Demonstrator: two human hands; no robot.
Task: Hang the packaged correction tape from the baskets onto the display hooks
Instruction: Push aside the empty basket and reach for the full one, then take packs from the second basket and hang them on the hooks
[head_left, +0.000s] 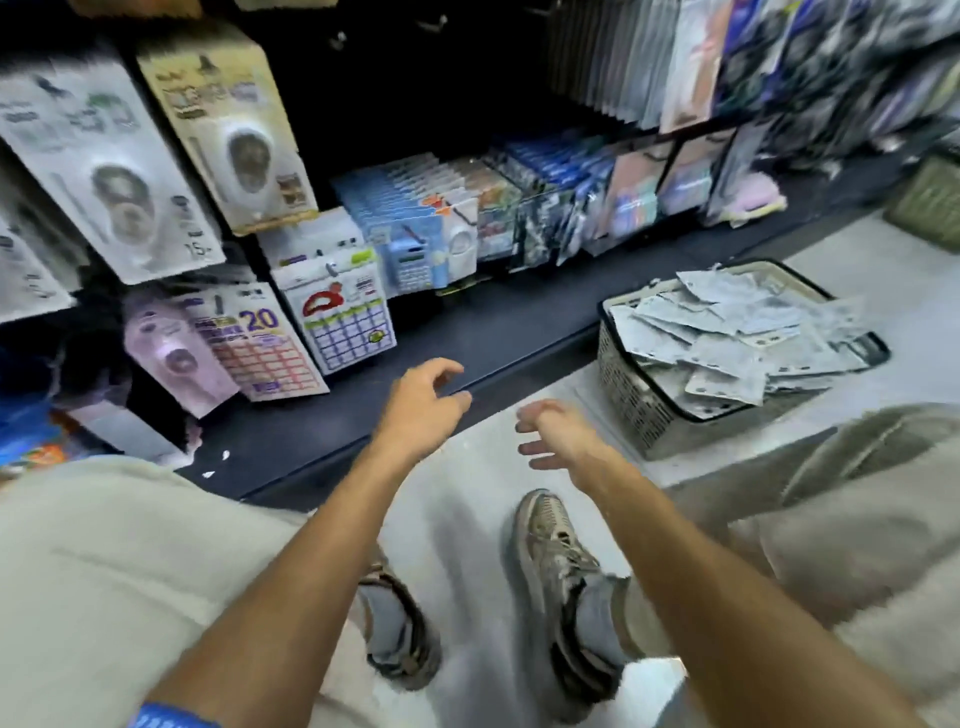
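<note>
A grey perforated basket (631, 400) stands on the floor at the right, heaped with several pale packaged correction tapes (727, 332). Packaged correction tapes (124, 197) hang on display hooks at the upper left, with more packs (343, 312) below them. My left hand (423, 402) hovers over the dark shelf edge with loosely curled fingers and holds nothing. My right hand (553, 434) hangs beside it, just left of the basket, fingers relaxed and empty. The image is blurred by motion.
A dark base shelf (467, 332) runs along the display, carrying rows of packaged stationery (441, 218). A green basket (930, 202) sits at the far right edge. My knees and shoes (558, 566) fill the lower view over the pale floor.
</note>
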